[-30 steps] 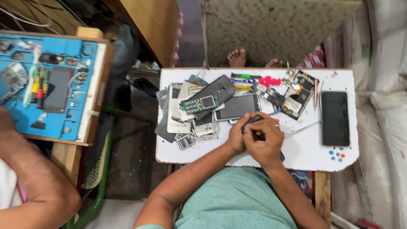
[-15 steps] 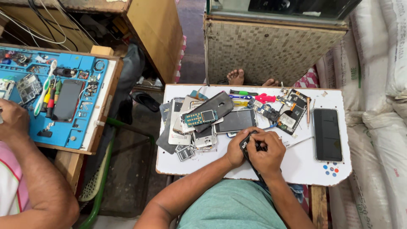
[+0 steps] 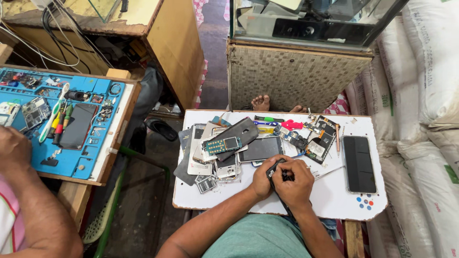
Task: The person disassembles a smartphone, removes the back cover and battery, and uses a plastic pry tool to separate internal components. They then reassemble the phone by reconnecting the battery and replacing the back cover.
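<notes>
While both hands meet low in the middle of the frame, the left hand [image 3: 262, 177] and right hand [image 3: 297, 184] are closed together around a small dark phone part [image 3: 277, 168], just above the white table [image 3: 334, 198]. Beside them, toward the centre, lies a heap of phone shells and boards [image 3: 224, 145]. At right rests a black phone [image 3: 359, 163]. Far left, another person's hand [image 3: 13, 148] sits by a blue repair mat [image 3: 91, 124].

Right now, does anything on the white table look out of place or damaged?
Yes. Left of both hands, dismantled phones lie heaped and overlapping, one back cover hanging over the white table edge. A bare circuit board lies on top. The intact black phone lies apart, flat.
</notes>
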